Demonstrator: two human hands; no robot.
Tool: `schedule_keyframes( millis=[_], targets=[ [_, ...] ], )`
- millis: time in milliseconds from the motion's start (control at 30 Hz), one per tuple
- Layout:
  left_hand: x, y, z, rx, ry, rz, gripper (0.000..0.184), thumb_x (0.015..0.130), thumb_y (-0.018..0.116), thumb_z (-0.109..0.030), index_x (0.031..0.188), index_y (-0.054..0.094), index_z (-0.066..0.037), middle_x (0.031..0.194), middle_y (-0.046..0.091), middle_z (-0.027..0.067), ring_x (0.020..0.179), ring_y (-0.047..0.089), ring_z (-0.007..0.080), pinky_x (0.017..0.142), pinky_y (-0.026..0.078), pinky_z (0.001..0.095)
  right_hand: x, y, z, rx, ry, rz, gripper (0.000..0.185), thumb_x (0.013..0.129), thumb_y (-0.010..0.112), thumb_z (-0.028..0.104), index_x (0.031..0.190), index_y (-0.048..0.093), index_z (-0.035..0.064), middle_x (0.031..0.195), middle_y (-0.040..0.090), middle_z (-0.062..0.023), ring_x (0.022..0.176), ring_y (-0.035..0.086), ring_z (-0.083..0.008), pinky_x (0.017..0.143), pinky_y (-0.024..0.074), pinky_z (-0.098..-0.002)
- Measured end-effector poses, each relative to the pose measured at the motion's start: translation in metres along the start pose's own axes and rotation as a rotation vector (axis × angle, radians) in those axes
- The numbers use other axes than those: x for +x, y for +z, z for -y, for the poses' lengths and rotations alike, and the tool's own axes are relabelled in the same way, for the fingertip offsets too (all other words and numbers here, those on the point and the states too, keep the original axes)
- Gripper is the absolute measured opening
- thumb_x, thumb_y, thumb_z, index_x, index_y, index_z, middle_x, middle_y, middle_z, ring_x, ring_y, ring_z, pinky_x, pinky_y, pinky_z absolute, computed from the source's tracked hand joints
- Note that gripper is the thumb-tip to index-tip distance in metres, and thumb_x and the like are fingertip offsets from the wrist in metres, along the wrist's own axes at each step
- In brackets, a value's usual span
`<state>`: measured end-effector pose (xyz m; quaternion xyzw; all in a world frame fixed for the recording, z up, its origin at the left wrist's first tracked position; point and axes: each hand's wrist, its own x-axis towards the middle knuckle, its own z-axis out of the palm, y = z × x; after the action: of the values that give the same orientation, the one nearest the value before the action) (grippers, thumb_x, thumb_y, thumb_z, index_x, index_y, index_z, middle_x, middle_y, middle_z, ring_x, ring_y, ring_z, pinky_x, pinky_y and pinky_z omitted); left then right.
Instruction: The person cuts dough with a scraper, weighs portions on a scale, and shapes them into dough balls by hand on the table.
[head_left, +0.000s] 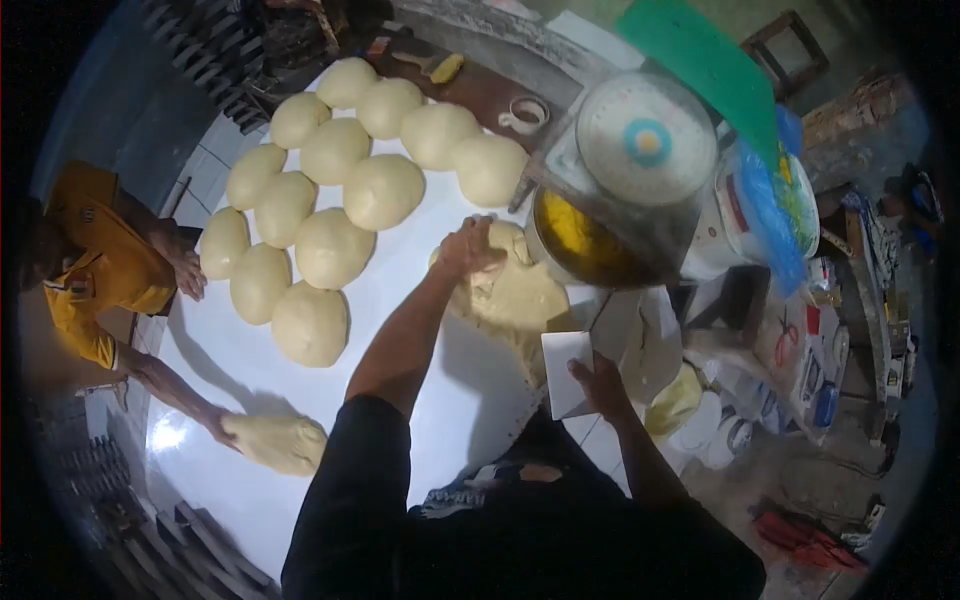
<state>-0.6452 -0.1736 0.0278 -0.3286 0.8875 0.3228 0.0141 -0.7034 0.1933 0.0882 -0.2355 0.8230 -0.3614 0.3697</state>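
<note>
White tabletop [440,400], the largest element, extends from the centre of the view toward eight and eleven o'clock. At nine o'clock, a co-worker in an orange shirt [90,260] stands at its edge, one hand [218,425] on a piece of dough [278,445] lying at eight o'clock. A green sheet [705,65] occupies the far region between one and two o'clock. The main dough mass [525,300] lies at the centre, spread flat and irregular on the tabletop. Nearer than the green sheet, in the same direction, is a round pale pan [610,130] marked with a blue ring. Just beyond the dough mass, also between one and two o'clock, stands a round pot [570,268] containing a yellow substance [570,225]. A white bucket [705,240] with blue plastic [778,235] over its side stands between two and three o'clock. Thirteen rounded dough balls [334,248] rest in close rows from ten to eleven o'clock, some touching. Left hand [472,247], just off centre toward twelve o'clock: palm down on the dough mass, fingers bent; whether they grip it cannot be told. Right hand [598,385], at four o'clock: closed on a white rectangular scraper [563,365], held upright, thumb across its face. A pale mug [525,115] stands between twelve and one o'clock.
</note>
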Motion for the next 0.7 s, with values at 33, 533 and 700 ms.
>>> schedule_keyframes(
  millis=[33,533,700],
  targets=[
    [0.004,0.019,0.019,-0.117,-0.023,0.038,0.086,0.073,0.076,-0.050,0.146,0.054,-0.012,0.133,0.063,0.0227,0.120,0.062,0.0399,0.106,0.050,0.0463,-0.003,0.002,-0.024,0.102,0.034,0.084,0.048,0.096,0.064,0.044,0.117,0.069,0.0009,0.100,0.073,-0.0197,0.097,0.071,-0.0312,0.089,0.0520,-0.0441],
    [-0.518,0.101,0.047,-1.580,-0.601,-0.355,0.065,0.101,0.063,-0.035,0.155,0.040,-0.006,0.147,0.054,0.0163,0.125,0.059,0.0272,0.100,0.053,0.0405,-0.012,0.042,0.029,0.270,-0.240,0.265,0.035,0.102,0.063,0.025,0.124,0.065,-0.0018,0.102,0.071,-0.0044,0.093,0.065,-0.0121,0.083,0.0534,-0.0321],
    [-0.422,0.056,0.067,-0.546,-0.244,-0.540,0.080,0.090,0.076,-0.040,0.151,0.044,0.001,0.148,0.052,0.0242,0.138,0.049,0.0390,0.114,0.039,0.0456,-0.016,0.111,0.068,-0.392,-0.557,0.190,0.039,0.099,0.059,0.031,0.117,0.065,-0.0025,0.103,0.070,-0.0268,0.099,0.067,-0.0445,0.088,0.0519,-0.0504]
  ],
)
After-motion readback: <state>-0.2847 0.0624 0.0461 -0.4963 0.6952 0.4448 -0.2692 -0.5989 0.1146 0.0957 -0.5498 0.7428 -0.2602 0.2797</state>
